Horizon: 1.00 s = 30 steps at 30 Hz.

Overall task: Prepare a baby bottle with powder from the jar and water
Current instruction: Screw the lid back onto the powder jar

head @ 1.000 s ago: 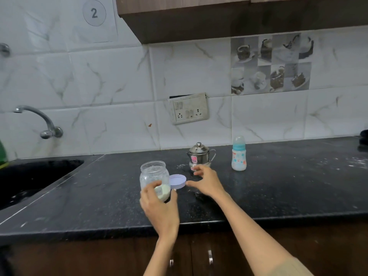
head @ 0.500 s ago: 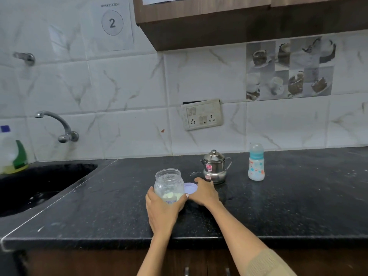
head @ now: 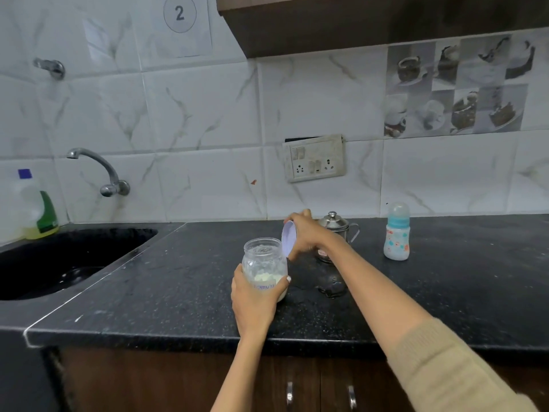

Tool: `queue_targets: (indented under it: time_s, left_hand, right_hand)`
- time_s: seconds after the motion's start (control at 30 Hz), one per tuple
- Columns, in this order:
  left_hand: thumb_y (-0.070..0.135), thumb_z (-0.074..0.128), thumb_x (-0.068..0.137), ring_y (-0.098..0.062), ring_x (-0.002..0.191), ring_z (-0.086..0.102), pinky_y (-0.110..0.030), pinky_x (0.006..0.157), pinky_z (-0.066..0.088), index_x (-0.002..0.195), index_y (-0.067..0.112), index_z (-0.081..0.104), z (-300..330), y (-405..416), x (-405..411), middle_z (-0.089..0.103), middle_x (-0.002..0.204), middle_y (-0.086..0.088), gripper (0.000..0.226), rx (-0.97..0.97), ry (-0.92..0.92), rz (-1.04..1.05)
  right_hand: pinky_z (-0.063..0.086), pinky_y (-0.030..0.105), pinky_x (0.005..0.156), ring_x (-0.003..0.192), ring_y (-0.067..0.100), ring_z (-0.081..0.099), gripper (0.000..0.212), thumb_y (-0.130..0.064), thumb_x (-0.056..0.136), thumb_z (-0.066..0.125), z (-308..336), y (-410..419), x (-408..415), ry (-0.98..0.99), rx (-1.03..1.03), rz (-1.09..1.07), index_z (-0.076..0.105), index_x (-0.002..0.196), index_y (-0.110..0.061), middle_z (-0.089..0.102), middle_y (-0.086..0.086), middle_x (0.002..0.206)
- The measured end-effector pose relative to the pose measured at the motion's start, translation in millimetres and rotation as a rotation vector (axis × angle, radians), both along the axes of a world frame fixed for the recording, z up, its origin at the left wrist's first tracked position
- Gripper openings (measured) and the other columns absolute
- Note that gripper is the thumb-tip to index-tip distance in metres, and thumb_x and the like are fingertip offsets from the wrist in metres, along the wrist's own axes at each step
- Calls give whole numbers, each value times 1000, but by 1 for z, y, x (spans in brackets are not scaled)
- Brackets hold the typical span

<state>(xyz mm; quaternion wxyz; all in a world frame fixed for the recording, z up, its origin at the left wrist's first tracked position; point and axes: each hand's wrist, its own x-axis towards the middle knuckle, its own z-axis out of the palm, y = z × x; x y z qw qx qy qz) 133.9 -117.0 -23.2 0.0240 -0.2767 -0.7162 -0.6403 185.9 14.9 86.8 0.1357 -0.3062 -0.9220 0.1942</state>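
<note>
A clear glass jar [head: 264, 260] with pale powder at its bottom stands open on the black counter [head: 184, 292]. My left hand [head: 252, 301] wraps around its lower half. My right hand [head: 309, 233] holds the jar's lilac lid [head: 288, 237] tilted on edge just right of the jar's mouth. The baby bottle [head: 397, 233], white with a teal cap, stands upright to the right near the wall. A small steel lidded pot [head: 334, 226] sits behind my right hand, partly hidden.
A black sink [head: 59, 263] with a wall tap [head: 98, 171] lies to the left, with a dish-soap bottle [head: 35, 206] at its back corner. A socket plate [head: 315, 157] is on the tiled wall. A wet patch [head: 331, 288] marks the counter.
My right hand has lifted the lid off the counter and tipped it upright beside the jar's mouth. The left hand keeps its hold on the jar.
</note>
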Motion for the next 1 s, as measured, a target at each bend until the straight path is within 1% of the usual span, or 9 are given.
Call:
queue_targets:
  time_s: [0.13,0.23,0.37,0.47,0.6,0.7,0.83,0.9,1.0]
  left_hand:
    - [41,84,56,-22,118,50,-31,89,41,132,20,40,-2,1,0,52,130,-1,90,10,-1,2]
    - [42,84,55,-21,117,50,-32,88,42,131,22,40,-3,0,-1,52,128,-1,90,16,0,-5]
    - [42,84,56,-22,116,51,-33,90,43,130,22,40,-3,0,-1,53,127,-2,88,12,3,-6]
    - [42,83,56,-22,118,50,-36,94,44,132,21,39,-3,0,-1,52,129,-3,90,10,0,-7]
    - [39,83,59,-23,119,48,-30,89,38,134,19,37,-2,1,0,50,130,-4,90,12,-9,-22]
    - [41,83,58,-24,121,48,-34,92,42,136,18,35,-2,0,-1,49,132,-5,94,5,-7,-22]
    - [43,84,57,-24,121,49,-39,95,45,137,18,34,-3,0,-1,49,133,-5,98,-6,2,-20]
    - [44,84,57,-24,121,49,-38,94,45,137,18,34,-3,0,-2,50,133,-5,97,-15,4,-17]
    - [41,83,59,-25,120,49,-33,89,42,135,18,36,-3,0,-3,49,133,-5,92,-23,-17,-16]
  right_hand:
    - [46,32,76,120,32,47,90,9,65,76,23,-20,-10,-116,198,174,36,138,-26,32,4,139]
    - [44,34,73,116,33,50,80,12,73,65,27,-36,-15,-188,326,249,39,136,-30,38,8,140]
    - [45,36,79,112,33,53,62,6,88,45,22,-49,-17,-250,443,277,41,136,-32,45,10,136]
    - [47,38,90,118,32,52,65,6,89,47,22,-55,-14,-282,514,298,37,140,-32,45,7,139]
    - [45,41,97,125,31,47,73,6,87,52,15,-64,-9,-320,622,326,31,144,-34,41,4,144]
    - [40,43,104,132,31,40,80,11,85,50,12,-70,-2,-338,622,332,29,146,-36,32,0,152]
    - [41,39,101,135,26,36,92,15,81,52,9,-71,6,-336,566,348,24,146,-42,25,-6,155]
    - [45,37,98,133,22,39,88,5,80,57,9,-66,5,-323,510,380,24,145,-44,30,-7,152]
    - [45,25,88,118,15,48,73,-20,80,63,26,-60,5,-226,279,420,32,142,-43,42,-5,145]
